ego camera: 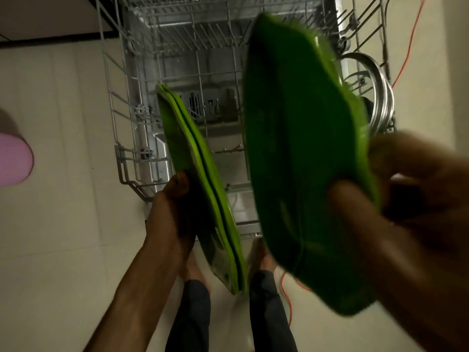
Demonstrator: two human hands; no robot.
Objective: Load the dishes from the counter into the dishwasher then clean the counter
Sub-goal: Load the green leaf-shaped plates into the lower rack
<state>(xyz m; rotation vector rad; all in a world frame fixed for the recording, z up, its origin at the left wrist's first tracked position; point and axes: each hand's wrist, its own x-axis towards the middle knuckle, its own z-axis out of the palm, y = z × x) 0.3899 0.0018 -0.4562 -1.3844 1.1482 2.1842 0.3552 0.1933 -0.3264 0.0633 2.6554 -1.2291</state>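
I look down into the dishwasher's pulled-out lower rack. My left hand grips a stack of green plates, held on edge above the rack's front. My right hand holds a single green plate close to the camera, thumb on its face and fingers behind its rim; the plate is tilted and blurred. Steel plates stand on edge at the rack's right side. A cutlery basket sits in the middle of the rack.
Pale floor tiles lie to the left of the rack. A pink round object shows at the left edge. An orange cable runs along the floor at the right. My legs and feet stand before the open door.
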